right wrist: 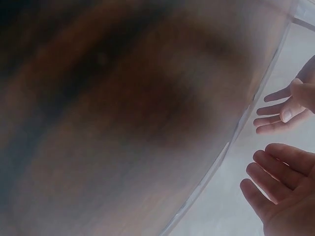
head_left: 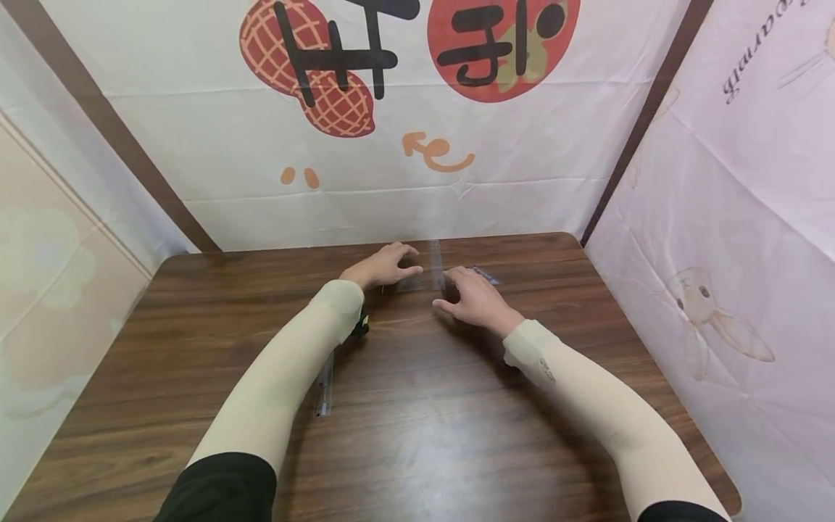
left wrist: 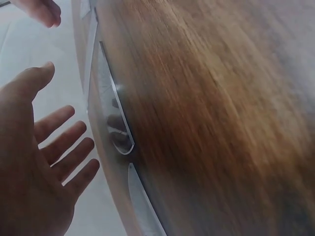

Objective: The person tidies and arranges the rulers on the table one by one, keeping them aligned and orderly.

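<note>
Near the back of the table, my left hand hovers with its fingers spread and nothing in its grasp. Close to its fingertips lies a clear plastic piece with a curved end, like a protractor, and a second clear curved-edge piece lies beside it in the left wrist view. Between the hands a clear ruler points toward the back edge. My right hand is beside this ruler, fingers loosely extended and holding nothing. Just beyond its knuckles sits a small clear, bluish-edged flat piece.
Another clear ruler lies to the left, partly hidden under the left forearm. The brown wooden table meets a printed white curtain at the back, with another curtain along the right side.
</note>
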### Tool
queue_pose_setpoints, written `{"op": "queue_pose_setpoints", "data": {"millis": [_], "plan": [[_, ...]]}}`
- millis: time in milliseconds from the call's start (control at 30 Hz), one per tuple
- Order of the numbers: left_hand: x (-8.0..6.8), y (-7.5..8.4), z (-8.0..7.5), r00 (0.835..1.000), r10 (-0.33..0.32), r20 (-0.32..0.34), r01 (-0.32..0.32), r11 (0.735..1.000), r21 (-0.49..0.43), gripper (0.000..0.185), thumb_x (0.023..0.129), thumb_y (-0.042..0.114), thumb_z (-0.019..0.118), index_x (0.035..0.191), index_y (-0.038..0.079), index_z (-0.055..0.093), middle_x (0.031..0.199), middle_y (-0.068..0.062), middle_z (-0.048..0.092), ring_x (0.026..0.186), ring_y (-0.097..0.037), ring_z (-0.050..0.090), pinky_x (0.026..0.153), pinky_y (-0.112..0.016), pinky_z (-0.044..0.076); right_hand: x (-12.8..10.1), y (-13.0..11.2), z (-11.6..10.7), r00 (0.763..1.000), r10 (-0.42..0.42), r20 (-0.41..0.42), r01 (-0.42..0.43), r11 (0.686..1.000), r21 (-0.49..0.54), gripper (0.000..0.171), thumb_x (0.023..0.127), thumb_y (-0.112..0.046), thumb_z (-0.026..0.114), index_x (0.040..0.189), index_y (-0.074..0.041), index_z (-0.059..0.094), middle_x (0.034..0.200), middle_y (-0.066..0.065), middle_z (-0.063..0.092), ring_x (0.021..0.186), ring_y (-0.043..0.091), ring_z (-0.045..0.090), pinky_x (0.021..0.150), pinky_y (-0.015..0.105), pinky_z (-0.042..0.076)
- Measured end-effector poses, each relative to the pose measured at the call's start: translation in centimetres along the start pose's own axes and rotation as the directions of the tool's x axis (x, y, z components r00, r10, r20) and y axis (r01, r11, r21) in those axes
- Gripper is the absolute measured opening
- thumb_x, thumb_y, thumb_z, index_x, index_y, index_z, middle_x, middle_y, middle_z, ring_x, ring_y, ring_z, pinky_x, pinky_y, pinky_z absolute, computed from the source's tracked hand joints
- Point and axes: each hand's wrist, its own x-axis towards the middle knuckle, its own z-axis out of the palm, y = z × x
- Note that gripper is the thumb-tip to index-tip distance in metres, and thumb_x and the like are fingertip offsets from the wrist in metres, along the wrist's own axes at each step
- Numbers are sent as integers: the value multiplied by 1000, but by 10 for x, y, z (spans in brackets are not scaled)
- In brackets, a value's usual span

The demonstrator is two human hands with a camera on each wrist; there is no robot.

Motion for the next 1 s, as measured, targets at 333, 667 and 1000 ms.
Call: {"op": "queue_pose_setpoints", "data": {"millis": [333,667,1000], "plan": [[19,2,4,999,27,-39,-26,999,20,61,111,39,62,155,-1,51,157,-22,48,149,-39,43,124,-54,34,11,3,4,998,55,10,-55,998,-27,78,102,-52,72,154,3,52,155,21,55,144,39,53,120,55,42],[31,1,12,999,-11,-41,11,1000,-4,59,112,37,60,158,2,48,160,-20,45,151,-36,42,124,-52,35,16,4,8,996,85,26,-84,996,-42,76,102,-51,73,153,2,55,152,20,58,142,38,55,120,53,42],[44,2,17,999,8,-51,-7,1000,9,58,112,33,60,159,1,46,163,-22,43,154,-38,37,126,-52,31,20,6,8,994,103,38,-101,994,-49,72,101,-52,74,151,-2,58,142,15,63,132,34,59,116,53,44]]}}
